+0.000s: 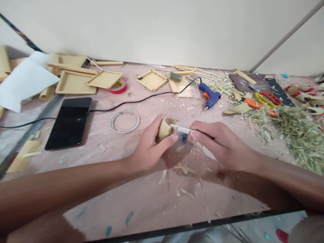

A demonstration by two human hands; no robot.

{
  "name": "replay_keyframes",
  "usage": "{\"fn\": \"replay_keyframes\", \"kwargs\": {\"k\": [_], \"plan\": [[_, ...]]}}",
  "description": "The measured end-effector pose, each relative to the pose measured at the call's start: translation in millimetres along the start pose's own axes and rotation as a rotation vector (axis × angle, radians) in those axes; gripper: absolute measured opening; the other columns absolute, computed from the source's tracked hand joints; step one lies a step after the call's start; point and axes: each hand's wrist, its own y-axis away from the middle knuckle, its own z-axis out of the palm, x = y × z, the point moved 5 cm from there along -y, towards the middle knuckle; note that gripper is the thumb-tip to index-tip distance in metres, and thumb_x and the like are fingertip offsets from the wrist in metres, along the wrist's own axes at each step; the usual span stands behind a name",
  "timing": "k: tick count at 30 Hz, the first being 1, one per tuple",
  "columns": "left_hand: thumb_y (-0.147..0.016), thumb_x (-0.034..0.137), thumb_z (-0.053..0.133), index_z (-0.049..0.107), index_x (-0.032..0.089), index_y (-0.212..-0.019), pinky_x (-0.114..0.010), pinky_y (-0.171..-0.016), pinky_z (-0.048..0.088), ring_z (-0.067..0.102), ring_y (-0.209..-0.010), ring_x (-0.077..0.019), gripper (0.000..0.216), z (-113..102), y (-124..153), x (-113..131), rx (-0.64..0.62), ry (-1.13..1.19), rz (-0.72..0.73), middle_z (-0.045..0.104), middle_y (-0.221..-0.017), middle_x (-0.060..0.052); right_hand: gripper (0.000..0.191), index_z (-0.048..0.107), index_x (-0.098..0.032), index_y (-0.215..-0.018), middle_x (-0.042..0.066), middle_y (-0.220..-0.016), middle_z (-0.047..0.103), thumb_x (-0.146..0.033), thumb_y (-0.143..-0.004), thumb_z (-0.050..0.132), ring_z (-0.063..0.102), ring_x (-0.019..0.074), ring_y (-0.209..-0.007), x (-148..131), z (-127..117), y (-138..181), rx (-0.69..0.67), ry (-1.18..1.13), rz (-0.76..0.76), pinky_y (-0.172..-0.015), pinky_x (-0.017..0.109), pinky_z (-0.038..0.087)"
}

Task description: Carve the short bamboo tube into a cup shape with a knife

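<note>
Bamboo ring, a short hollow section, sits tilted in the left hand, thumb and fingers closed around its wall, just above the pinkish worktable. Right hand pinches a small craft knife, its tip resting at the ring's open rim. Both hands are closed on what they hold. Trimming that rim seems to call for a shallow blade angle, light strokes directed away from the left thumb, and the ring turned little by little rather than the knife forced. Shavings lie scattered below the hands. Farther off lie a blue glue gun, a black phone, a tape ring and bamboo trays
</note>
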Motion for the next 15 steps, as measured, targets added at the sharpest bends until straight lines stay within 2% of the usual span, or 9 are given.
{"fn": "replay_keyframes", "kwargs": {"k": [2,4,7,10,15], "plan": [[-0.098,0.033,0.071,0.064,0.023,-0.12,-0.031,-0.074,0.051,0.062,-0.081,-0.0172,0.025,2.0,0.9,-2.5,-0.053,0.051,-0.008,0.065,-0.099,-0.001,0.031,0.063,-0.021,-0.091,-0.001,-0.076,0.06,-0.033,-0.114,0.046,0.051,0.0148,-0.068,-0.2,2.4,-0.7,-0.095,0.061,0.002,-0.065,0.031,0.03],[-0.096,0.029,0.072,0.063,0.023,-0.116,-0.032,-0.076,0.052,0.064,-0.084,-0.018,0.022,3.6,0.7,-3.9,-0.092,0.076,-0.005,0.065,-0.1,-0.002,0.031,0.065,-0.02,-0.094,-0.001,-0.076,0.06,-0.034,-0.114,0.046,0.051,0.0149,-0.068,0.8,4.4,-0.9,-0.142,0.105,0.005,-0.065,0.031,0.029],[-0.094,0.027,0.073,0.062,0.023,-0.111,-0.033,-0.079,0.052,0.064,-0.089,-0.0198,0.02,3.9,-0.7,-2.7,-0.111,0.059,0.024,0.066,-0.101,-0.002,0.034,0.063,-0.02,-0.092,-0.001,-0.074,0.057,-0.036,-0.114,0.044,0.049,0.0143,-0.067,2.4,7.0,-0.9,-0.156,0.131,0.003,-0.066,0.032,0.027],[-0.094,0.024,0.071,0.062,0.023,-0.114,-0.032,-0.082,0.051,0.064,-0.093,-0.0198,0.022,3.4,-1.3,0.6,-0.119,0.003,0.053,0.066,-0.102,-0.002,0.035,0.061,-0.02,-0.089,-0.002,-0.072,0.054,-0.037,-0.115,0.044,0.047,0.0138,-0.065,2.7,9.1,-0.3,-0.148,0.135,0.004,-0.065,0.032,0.026],[-0.092,0.037,0.079,0.063,0.022,-0.118,-0.031,-0.082,0.051,0.064,-0.091,-0.0193,0.035,4.4,-1.2,4.8,-0.111,-0.075,0.061,0.069,-0.103,-0.001,0.034,0.055,-0.021,-0.084,-0.003,-0.07,0.052,-0.033,-0.114,0.044,0.045,0.0139,-0.064,1.3,10.8,1.6,-0.139,0.082,0.012,-0.064,0.031,0.025]]}}
